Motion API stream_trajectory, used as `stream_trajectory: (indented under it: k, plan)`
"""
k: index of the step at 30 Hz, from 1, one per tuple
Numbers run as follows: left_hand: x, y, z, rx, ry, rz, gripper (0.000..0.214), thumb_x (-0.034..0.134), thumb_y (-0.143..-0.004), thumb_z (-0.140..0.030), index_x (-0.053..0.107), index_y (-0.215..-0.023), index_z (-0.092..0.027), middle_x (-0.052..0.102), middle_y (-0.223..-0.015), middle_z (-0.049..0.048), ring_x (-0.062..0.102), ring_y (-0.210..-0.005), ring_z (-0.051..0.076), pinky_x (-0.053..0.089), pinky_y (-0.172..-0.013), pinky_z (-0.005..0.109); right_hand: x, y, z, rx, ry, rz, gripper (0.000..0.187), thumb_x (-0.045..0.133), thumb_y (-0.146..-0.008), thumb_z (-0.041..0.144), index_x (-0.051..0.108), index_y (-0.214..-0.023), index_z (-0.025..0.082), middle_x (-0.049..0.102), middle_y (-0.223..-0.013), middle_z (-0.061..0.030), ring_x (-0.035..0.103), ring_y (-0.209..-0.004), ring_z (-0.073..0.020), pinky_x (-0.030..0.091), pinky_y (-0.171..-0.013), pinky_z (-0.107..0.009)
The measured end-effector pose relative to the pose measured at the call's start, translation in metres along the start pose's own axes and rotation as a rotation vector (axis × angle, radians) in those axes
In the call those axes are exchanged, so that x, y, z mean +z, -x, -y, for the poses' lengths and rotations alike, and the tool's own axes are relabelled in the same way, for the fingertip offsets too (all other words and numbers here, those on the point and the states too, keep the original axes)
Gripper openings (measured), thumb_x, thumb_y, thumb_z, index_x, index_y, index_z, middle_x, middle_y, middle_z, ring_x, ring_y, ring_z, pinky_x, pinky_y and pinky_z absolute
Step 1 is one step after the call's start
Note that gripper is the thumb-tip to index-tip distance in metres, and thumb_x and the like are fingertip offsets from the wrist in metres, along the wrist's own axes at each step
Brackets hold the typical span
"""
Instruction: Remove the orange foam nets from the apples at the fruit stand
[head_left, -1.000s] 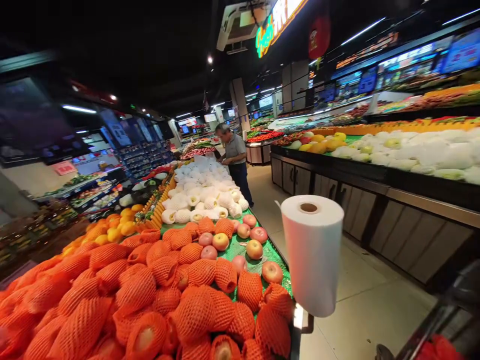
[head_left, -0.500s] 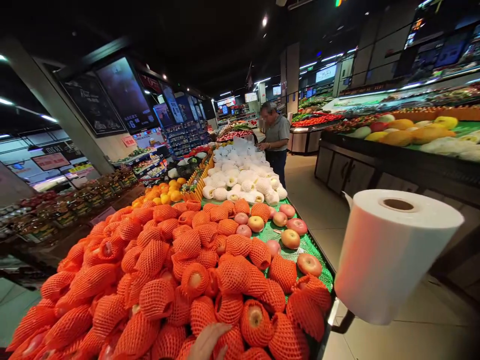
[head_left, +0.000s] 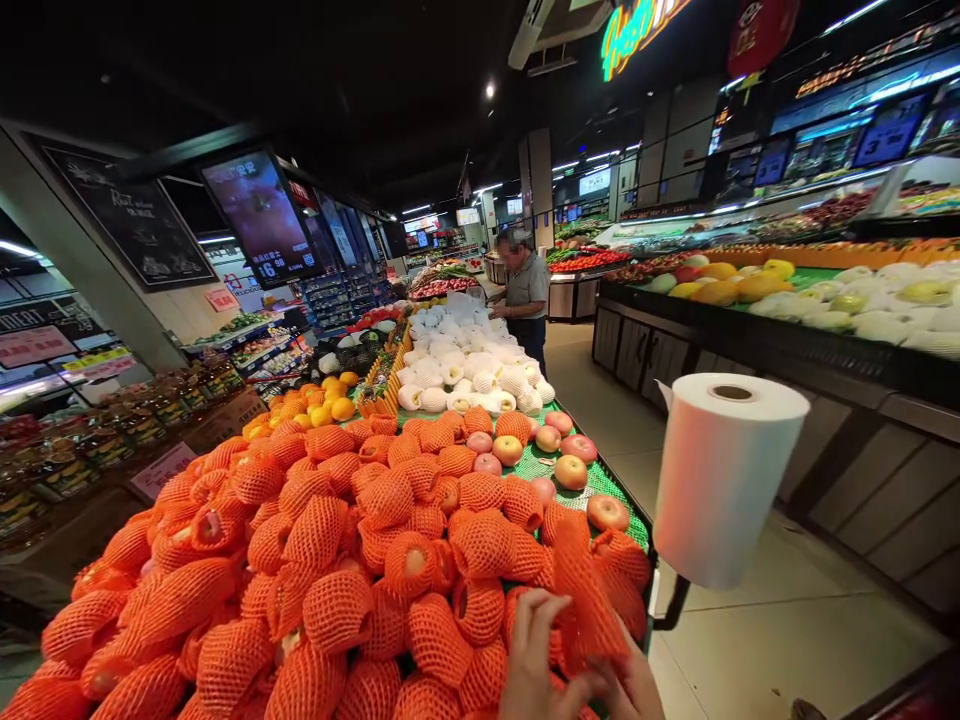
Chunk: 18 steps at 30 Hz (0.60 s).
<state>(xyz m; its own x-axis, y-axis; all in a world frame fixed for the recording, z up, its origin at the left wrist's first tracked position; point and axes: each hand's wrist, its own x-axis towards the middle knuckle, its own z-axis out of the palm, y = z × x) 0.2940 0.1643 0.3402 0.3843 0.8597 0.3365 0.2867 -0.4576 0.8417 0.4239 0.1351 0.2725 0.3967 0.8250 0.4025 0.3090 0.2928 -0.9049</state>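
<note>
An orange foam net sleeve stands tall and blurred above the near right part of the pile. My right hand grips its lower end; some of those fingers are hidden behind the net. Beside it, my left hand has curved fingers, with a gap between thumb and forefinger. The left fingertips come close to the net's left side; whether they touch it I cannot tell. Around both hands lie many fruits in orange foam nets. Whether the held net contains fruit is not visible. Several bare apples rest on the green mat beyond.
A roll of clear plastic bags stands on a bracket right of the display. White-netted fruit and oranges lie farther back. A person stands at the display's far right side. Another fruit counter runs across the aisle.
The view has turned to the right. Both my hands now show at lower right, with a foam net sleeve raised in the right; earlier, only one hand showed, low over the pile.
</note>
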Motion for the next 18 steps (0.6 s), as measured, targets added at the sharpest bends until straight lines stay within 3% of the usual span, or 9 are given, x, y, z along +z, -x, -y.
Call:
stream_trajectory:
  k: [3,6,8,10,13,15,18]
  plan:
    - [-0.021,-0.002,-0.006,-0.112,-0.061,-0.054,0.033,0.053,-0.079,-0.006,0.061,-0.108,-0.019,0.059,-0.108,0.0098,0.059,-0.100,0.021,0.050,-0.091,0.038,0.017,-0.005,-0.002,0.019,-0.018,0.059,0.040,0.052,-0.089,0.052,0.073,-0.106,0.023,0.075,-0.109,-0.0109,0.070,-0.099,-0.0280,0.060,-0.081,-0.036]
    - [-0.043,-0.005,-0.005,-0.082,-0.145,-0.062,0.031,0.045,-0.078,-0.001,0.059,-0.099,-0.019,0.061,-0.100,0.0083,0.060,-0.096,0.021,0.050,-0.088,0.039,0.026,-0.009,0.008,0.072,-0.021,0.022,0.032,0.060,-0.079,0.036,0.072,-0.105,0.022,0.075,-0.109,-0.0098,0.070,-0.100,-0.0289,0.060,-0.083,-0.039]
    - [-0.053,-0.005,0.000,-0.022,-0.221,-0.113,0.027,0.044,-0.078,-0.002,0.058,-0.093,-0.020,0.063,-0.094,0.0069,0.061,-0.091,0.021,0.052,-0.083,0.038,0.028,-0.018,0.016,0.105,-0.027,-0.022,0.034,0.057,-0.069,0.024,0.071,-0.100,0.021,0.076,-0.102,-0.0089,0.071,-0.096,-0.0291,0.059,-0.083,-0.039]
    - [-0.054,-0.001,0.008,0.037,-0.327,-0.271,0.023,0.045,-0.080,-0.005,0.057,-0.093,-0.021,0.063,-0.090,0.0068,0.062,-0.086,0.022,0.054,-0.076,0.038,0.029,-0.029,0.023,0.125,-0.025,-0.061,0.037,0.049,-0.060,0.016,0.068,-0.092,0.021,0.076,-0.094,-0.0072,0.071,-0.092,-0.0278,0.059,-0.082,-0.039]
    - [-0.034,0.016,0.019,0.080,-0.420,-0.499,0.015,0.049,-0.084,-0.013,0.054,-0.094,-0.022,0.058,-0.079,0.0042,0.059,-0.073,0.020,0.054,-0.067,0.036,0.033,-0.040,0.034,0.112,-0.031,-0.103,0.033,0.046,-0.058,0.014,0.062,-0.086,0.022,0.072,-0.086,-0.0055,0.069,-0.083,-0.0252,0.058,-0.075,-0.035]
    - [-0.012,0.031,0.022,0.203,-0.339,-0.402,0.010,0.048,-0.088,-0.017,0.053,-0.083,-0.025,0.056,-0.070,0.0015,0.058,-0.066,0.019,0.054,-0.064,0.035,0.038,-0.041,0.040,0.062,-0.063,-0.082,0.032,0.048,-0.060,0.015,0.058,-0.090,0.022,0.069,-0.087,-0.0052,0.067,-0.080,-0.0241,0.057,-0.070,-0.033]
    - [0.010,0.045,0.021,0.433,-0.180,-0.146,0.024,0.038,-0.094,-0.031,0.059,-0.083,-0.026,0.062,-0.077,0.0064,0.064,-0.079,0.021,0.055,-0.073,0.037,0.049,-0.040,0.045,0.005,-0.059,-0.072,0.036,0.047,-0.066,0.015,0.056,-0.100,0.023,0.068,-0.097,-0.0053,0.066,-0.090,-0.0243,0.057,-0.080,-0.036]
